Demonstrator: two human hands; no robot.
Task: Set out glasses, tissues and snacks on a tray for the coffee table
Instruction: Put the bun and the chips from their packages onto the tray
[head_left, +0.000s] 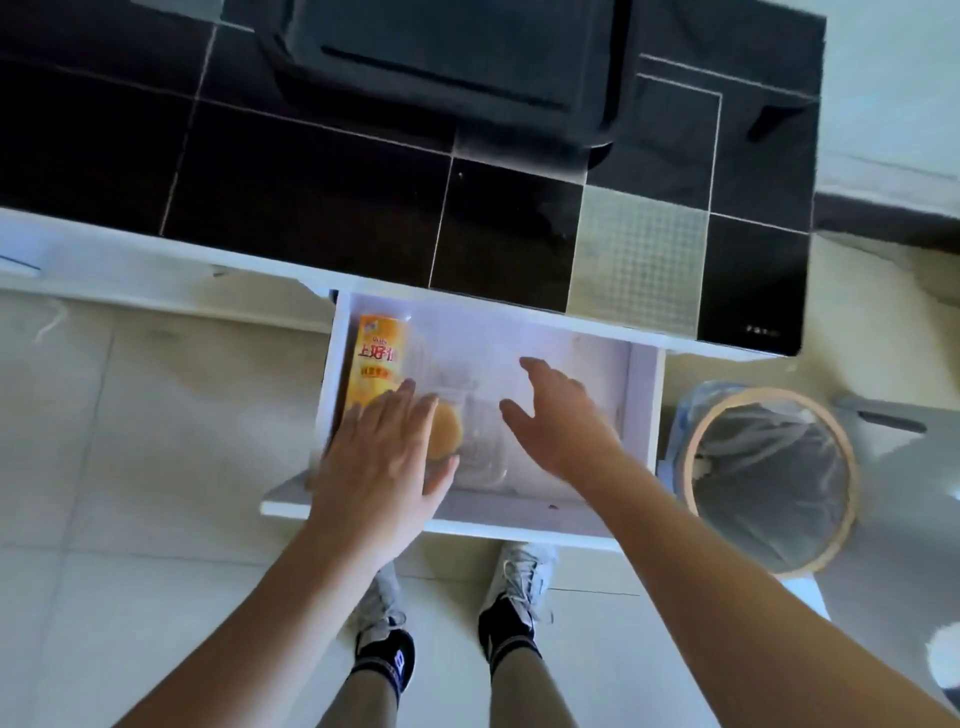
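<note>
A white drawer (641, 400) stands pulled out below the black-tiled counter. Inside on the left lies an orange snack packet (376, 358) with red lettering. Beside it is a round golden bun (445, 430) in a clear wrapper (480, 447). My left hand (384, 457) reaches over the drawer's front left corner, fingers straight, above the lower end of the orange packet and the bun. My right hand (558, 415) hovers over the middle of the drawer with fingers spread, holding nothing. Whether either hand touches anything is unclear.
A black tray (597, 111) sits on the counter (311, 171) at the back. A round bin (769, 478) with a wooden rim and a plastic liner stands on the floor right of the drawer. My feet (452, 613) are under the drawer front.
</note>
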